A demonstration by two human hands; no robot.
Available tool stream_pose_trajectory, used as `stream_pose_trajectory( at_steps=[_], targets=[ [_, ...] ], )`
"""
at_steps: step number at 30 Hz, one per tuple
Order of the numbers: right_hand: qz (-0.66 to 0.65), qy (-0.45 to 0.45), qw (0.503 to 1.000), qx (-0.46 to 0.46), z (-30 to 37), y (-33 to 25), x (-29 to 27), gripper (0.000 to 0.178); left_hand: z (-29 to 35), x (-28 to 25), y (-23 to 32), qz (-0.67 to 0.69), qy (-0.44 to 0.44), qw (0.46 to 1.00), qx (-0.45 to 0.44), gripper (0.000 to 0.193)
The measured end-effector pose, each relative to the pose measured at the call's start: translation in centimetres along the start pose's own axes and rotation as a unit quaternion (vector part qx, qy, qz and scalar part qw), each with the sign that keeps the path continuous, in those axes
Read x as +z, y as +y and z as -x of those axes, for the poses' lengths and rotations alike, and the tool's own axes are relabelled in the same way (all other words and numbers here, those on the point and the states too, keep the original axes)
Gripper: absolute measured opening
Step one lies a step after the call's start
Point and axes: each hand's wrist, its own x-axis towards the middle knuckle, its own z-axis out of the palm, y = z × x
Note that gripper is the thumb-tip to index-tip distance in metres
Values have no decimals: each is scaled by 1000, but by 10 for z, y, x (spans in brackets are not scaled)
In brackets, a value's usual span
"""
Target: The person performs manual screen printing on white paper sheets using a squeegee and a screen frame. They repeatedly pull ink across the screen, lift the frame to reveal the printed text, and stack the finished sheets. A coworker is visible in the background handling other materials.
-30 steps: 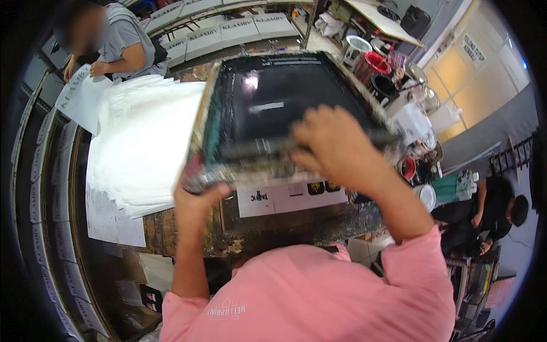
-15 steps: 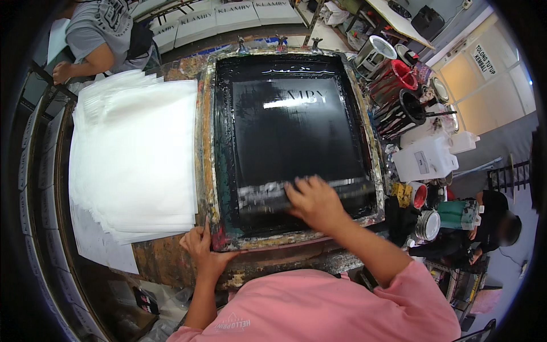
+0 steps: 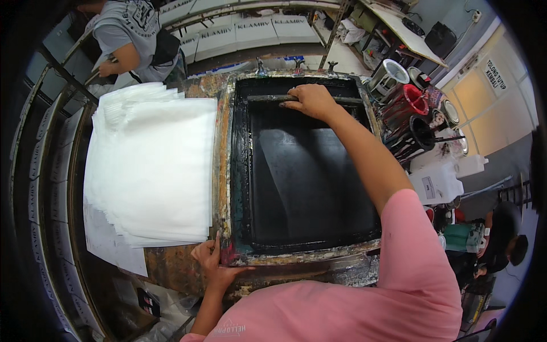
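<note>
A screen-printing frame [image 3: 225, 171] lies before me, its mesh [image 3: 302, 188] coated with wet black ink. At the far end of the mesh, my right hand [image 3: 312, 102] is closed on a long squeegee [image 3: 262, 98], which lies crosswise. My left hand [image 3: 211, 263] holds the frame's near left corner, forefinger along the left side and thumb along the front edge. To the left lies a thick, uneven stack of white sheets [image 3: 154, 171], not touched by either hand. What lies under the screen is hidden.
Hinge clamps [image 3: 297, 65] stand behind the frame. Ink-stained buckets [image 3: 415, 100] and a white jerrycan [image 3: 436, 183] crowd the right side. Racks [image 3: 57, 188] with printed sheets run along the left. One person [image 3: 137, 40] is at the far left, another [image 3: 501, 233] at the right.
My right hand has moved the squeegee from the near end of the screen to the far end. My left hand stays at the corner. The whole view has shifted slightly.
</note>
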Motion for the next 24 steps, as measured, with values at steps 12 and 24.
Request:
stream_pose_trajectory(
  at_steps=[12,24],
  targets=[
    [-117,-62,991,21,231,-160,-88,40,9,19,-3,134,100,986,14,129],
    [110,226,967,33,220,-226,-213,37,-101,-56,75,521,287,803,-9,88]
  ],
)
